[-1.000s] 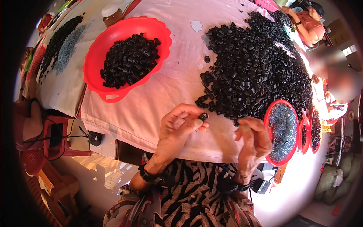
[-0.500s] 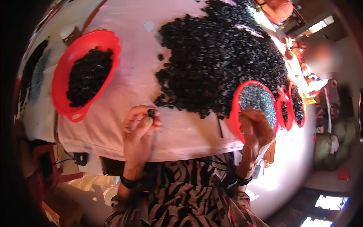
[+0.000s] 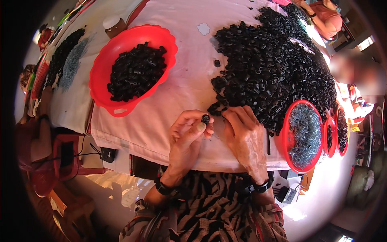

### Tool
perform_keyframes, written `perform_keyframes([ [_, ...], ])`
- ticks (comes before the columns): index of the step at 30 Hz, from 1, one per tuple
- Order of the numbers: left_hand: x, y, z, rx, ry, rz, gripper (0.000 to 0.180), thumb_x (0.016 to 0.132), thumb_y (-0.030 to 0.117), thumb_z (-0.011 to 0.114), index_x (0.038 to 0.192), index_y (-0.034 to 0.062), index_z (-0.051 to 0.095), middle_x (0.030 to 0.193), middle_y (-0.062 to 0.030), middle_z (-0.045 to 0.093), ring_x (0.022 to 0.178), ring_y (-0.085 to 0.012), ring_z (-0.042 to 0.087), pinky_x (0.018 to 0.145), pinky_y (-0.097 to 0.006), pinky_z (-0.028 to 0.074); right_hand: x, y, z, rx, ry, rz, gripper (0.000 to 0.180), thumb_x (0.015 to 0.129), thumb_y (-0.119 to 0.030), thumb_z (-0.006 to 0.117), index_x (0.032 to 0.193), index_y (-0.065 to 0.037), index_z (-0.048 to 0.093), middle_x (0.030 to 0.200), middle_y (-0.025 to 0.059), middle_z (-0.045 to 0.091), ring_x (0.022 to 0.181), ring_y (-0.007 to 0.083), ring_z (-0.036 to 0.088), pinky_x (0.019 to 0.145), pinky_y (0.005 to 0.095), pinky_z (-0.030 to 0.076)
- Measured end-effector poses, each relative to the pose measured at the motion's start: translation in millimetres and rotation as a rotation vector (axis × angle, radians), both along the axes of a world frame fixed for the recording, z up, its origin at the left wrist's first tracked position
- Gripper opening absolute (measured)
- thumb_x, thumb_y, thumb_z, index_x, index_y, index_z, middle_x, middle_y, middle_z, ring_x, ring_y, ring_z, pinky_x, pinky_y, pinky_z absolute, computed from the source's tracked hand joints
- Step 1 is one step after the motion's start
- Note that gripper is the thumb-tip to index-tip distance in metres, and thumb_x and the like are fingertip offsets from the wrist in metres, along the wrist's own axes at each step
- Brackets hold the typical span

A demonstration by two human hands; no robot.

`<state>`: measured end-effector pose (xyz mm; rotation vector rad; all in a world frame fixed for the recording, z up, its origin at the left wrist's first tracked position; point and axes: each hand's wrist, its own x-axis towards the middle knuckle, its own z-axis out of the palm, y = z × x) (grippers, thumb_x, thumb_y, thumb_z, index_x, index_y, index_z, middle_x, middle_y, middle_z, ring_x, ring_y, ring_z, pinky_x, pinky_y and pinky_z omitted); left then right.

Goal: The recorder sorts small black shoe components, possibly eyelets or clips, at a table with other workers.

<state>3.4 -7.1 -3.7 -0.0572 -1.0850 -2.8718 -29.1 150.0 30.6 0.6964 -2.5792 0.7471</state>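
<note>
Left hand [image 3: 186,139]: and there's the cap [image 3: 205,119], pinched by thumb and fingers, over the table [image 3: 161,117] near its front edge!
Right hand [image 3: 246,135]: just beside, hands apart, fingers bunched at the heap [image 3: 274,72]; cannot tell their grip.
Bowl [image 3: 107,60]: by the left edge.
Basin [image 3: 285,139]: front right corner.

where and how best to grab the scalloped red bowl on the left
The red bowl is probably best gripped by its slotted rim tab, coming from the near side: the tab faces that way, its opening offers a hold, and the black pieces lie inside, off it.
</note>
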Motion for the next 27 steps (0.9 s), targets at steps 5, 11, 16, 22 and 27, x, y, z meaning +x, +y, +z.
perform_keyframes([
  [5, -0.2, -1.2, 0.6, -0.013, -0.009, -0.036, 0.018, 0.093, 0.007, 0.061, 0.11, 0.0006, 0.061, 0.104, -0.0099, 0.064, 0.087, -0.0141, 0.059, 0.078, -0.025, 0.047, -8.8, -2.6, -7.6, 0.043, 0.019, 0.007, 0.024, 0.068, 0.004, 0.066, 0.091, -0.001, 0.064, 0.09, 0.0087, 0.059, 0.087, 0.0282, 0.063, 0.062, 0.037, 0.056],
  [11, 1.5, 0.3, 0.1, -0.003, -0.055, -0.057, 0.017, 0.093, 0.006, 0.063, 0.108, 0.0003, 0.062, 0.101, -0.0104, 0.066, 0.085, -0.0149, 0.062, 0.077, -0.026, 0.049, -7.4, -2.2, -10.4, -0.011, 0.067, 0.011, 0.02, 0.072, 0.006, 0.068, 0.091, 0.0, 0.065, 0.093, 0.0102, 0.063, 0.083, 0.0236, 0.065, 0.062, 0.0335, 0.055],
  [16, 1.3, 3.9, 2.3, -0.121, -0.077, -0.095, 0.015, 0.092, 0.003, 0.064, 0.106, -0.0012, 0.063, 0.1, -0.0113, 0.068, 0.084, -0.0157, 0.064, 0.074, -0.028, 0.051, 13.1, 3.7, -2.2, -0.802, -0.339, -0.02, 0.012, 0.084, 0.009, 0.066, 0.095, 0.004, 0.068, 0.102, 0.01, 0.069, 0.085, 0.0082, 0.061, 0.07, 0.0213, 0.05],
  [22, 0.1, 5.2, 4.5, -0.245, -0.023, -0.117, 0.013, 0.09, -0.002, 0.065, 0.103, -0.0027, 0.065, 0.095, -0.0113, 0.069, 0.08, -0.0162, 0.066, 0.071, -0.03, 0.054, 21.8, 0.0, 7.3, -1.086, -0.556, -0.002, 0.015, 0.086, 0.012, 0.064, 0.099, 0.006, 0.068, 0.104, 0.0105, 0.067, 0.091, 0.0118, 0.064, 0.08, 0.0237, 0.053],
  [27, -0.7, 5.5, 2.9, -0.273, -0.028, -0.136, 0.014, 0.09, -0.001, 0.065, 0.104, -0.0036, 0.065, 0.094, -0.011, 0.07, 0.08, -0.0157, 0.066, 0.071, -0.029, 0.055, 20.6, -0.4, 7.8, -1.01, -0.516, 0.005, 0.015, 0.086, 0.012, 0.065, 0.099, 0.007, 0.068, 0.104, 0.0114, 0.068, 0.089, 0.012, 0.066, 0.078, 0.0227, 0.054],
])
